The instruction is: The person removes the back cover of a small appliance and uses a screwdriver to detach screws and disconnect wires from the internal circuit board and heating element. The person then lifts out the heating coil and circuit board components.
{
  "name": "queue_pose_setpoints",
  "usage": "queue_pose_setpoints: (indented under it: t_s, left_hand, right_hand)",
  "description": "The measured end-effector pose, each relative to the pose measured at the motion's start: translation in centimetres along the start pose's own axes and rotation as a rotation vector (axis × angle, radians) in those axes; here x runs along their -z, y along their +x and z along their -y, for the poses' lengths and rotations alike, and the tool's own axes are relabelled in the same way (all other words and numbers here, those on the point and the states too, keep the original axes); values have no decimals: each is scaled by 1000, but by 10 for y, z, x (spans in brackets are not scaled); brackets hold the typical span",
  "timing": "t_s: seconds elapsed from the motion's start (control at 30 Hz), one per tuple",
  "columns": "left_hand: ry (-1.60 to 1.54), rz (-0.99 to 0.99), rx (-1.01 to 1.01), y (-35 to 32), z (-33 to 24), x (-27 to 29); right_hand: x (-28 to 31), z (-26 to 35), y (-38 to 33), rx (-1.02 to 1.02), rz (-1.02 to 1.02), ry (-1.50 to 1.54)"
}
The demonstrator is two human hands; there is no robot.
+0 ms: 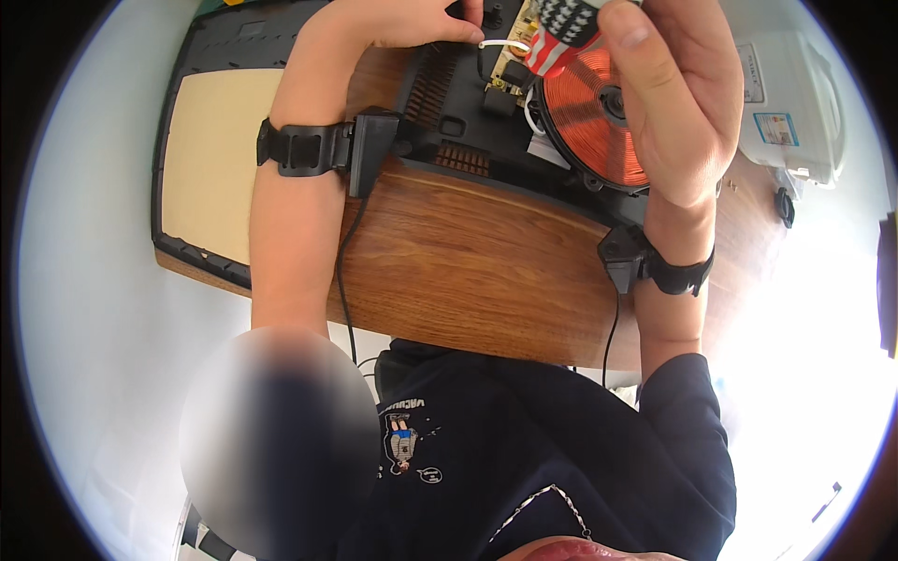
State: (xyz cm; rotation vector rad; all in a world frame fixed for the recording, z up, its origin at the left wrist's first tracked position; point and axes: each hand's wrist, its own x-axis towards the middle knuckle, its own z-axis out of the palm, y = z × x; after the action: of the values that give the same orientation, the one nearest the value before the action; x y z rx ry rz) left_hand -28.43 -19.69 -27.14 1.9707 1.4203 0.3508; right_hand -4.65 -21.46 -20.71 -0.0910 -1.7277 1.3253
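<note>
An opened induction cooker lies on the table, its black lower housing (510, 140) showing a round copper coil (585, 122) and a circuit board (505, 84). At the top edge my left hand (402, 21) has thumb and finger closed at the end of a white wire (505, 43) that runs beside the board. Part of that hand is cut off by the picture's edge. Above the coil my right hand (678, 103) grips an object with red and white stripes and a black and white pattern (561, 35); its kind is unclear, and the fingers hide part of it.
To the left lies a black-framed cover with a beige panel (210, 159). A translucent plastic container (790, 107) stands at the right, near a small black item (785, 208). Black cables (342, 271) hang from both wrist-strapped devices over the wooden table's (468, 252) front edge.
</note>
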Motion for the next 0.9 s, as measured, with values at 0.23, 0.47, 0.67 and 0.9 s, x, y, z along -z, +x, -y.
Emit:
queue_pose_setpoints:
  t_s: [0.23,0.47,0.67,0.9]
  left_hand:
    - [17,0,-1,-2,1,2]
    - [6,-3,-12,-2,1,1]
    - [1,-6,-7,2,-8,3]
    - [2,14,-5,5,-17,5]
  right_hand:
    - [3,8,2,229,-45,-413]
    - [-8,17,-1,36,-55,-274]
    - [15,7,3,248,-3,-544]
    - [18,18,-3,53,-89,-229]
